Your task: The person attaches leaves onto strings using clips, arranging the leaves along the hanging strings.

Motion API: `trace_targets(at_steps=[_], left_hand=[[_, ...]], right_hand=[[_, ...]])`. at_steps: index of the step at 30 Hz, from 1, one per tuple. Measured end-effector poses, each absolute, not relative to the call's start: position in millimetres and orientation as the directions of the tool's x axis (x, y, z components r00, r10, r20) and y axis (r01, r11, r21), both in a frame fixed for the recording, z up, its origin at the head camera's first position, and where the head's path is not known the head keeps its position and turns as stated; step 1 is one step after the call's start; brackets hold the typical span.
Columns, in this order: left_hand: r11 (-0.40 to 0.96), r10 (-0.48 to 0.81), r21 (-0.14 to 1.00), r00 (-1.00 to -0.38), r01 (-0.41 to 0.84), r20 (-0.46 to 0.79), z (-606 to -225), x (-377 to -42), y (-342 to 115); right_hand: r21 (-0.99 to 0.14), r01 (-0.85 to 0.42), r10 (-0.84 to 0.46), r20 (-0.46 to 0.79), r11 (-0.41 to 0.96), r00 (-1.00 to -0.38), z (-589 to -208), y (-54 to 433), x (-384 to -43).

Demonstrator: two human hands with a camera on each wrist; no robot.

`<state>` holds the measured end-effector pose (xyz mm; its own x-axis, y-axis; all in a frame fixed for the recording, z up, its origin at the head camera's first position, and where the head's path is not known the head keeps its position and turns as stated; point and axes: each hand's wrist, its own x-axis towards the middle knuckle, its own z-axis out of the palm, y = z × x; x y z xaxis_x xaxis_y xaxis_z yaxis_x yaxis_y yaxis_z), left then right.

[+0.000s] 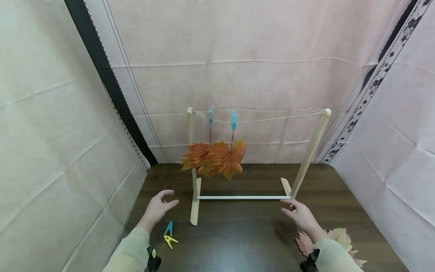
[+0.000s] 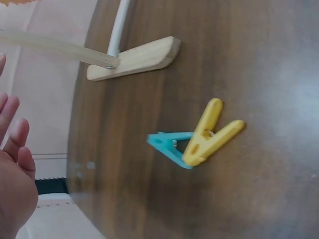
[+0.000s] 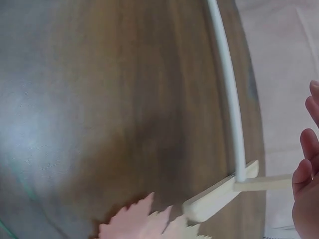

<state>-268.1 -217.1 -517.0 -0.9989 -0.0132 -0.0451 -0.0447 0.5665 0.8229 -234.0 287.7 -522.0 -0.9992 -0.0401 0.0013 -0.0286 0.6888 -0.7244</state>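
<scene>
Wooden clothesline rack [image 1: 310, 154] with orange maple leaves [image 1: 222, 158] hanging from its left half. Left hand [image 1: 158, 208], left of the rack, and right hand [image 1: 301, 217], front-right, are relaxed, gripping nothing. Tabletop [image 1: 231, 234]: far edge behind rack, working room before it.

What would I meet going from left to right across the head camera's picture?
Left hand, left wooden post, left hanging blue clothespin, right hanging blue clothespin, right hand, cream-coloured leaf.
</scene>
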Motion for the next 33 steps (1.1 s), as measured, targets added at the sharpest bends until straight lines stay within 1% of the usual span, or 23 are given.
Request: trace_targets(at_steps=[4, 13, 20, 25, 30, 33], left_hand=[[0.562, -0.037, 0.823, -0.996, -0.088, -0.082, -530, -263, -220], [0.536, -0.067, 0.834, -0.991, -0.131, -0.113, -555, -254, -228], [0.537, -0.094, 0.832, -0.990, -0.140, -0.105, -569, -249, -235], [0.547, -0.092, 0.824, -0.988, -0.151, -0.121, -577, -245, -234], [0.566, -0.102, 0.810, -0.988, -0.155, -0.117, -586, -242, -232], [0.578, -0.106, 0.802, -0.989, -0.149, -0.107, -595, -238, -230]], right_hand=[[-0.722, 0.011, -0.022, -0.036, 0.692, -0.999, -531, 291, -225], [-0.704, 0.064, 0.027, -0.063, 0.708, -0.998, -543, 304, -209], [-0.711, 0.121, 0.043, -0.128, 0.692, -0.991, -550, 316, -199], [-0.710, 0.107, 0.011, -0.138, 0.696, -0.990, -555, 325, -193], [-0.698, 0.035, -0.041, -0.092, 0.716, -0.995, -568, 337, -186], [-0.710, 0.020, -0.066, -0.094, 0.703, -0.993, -574, 343, -181]])
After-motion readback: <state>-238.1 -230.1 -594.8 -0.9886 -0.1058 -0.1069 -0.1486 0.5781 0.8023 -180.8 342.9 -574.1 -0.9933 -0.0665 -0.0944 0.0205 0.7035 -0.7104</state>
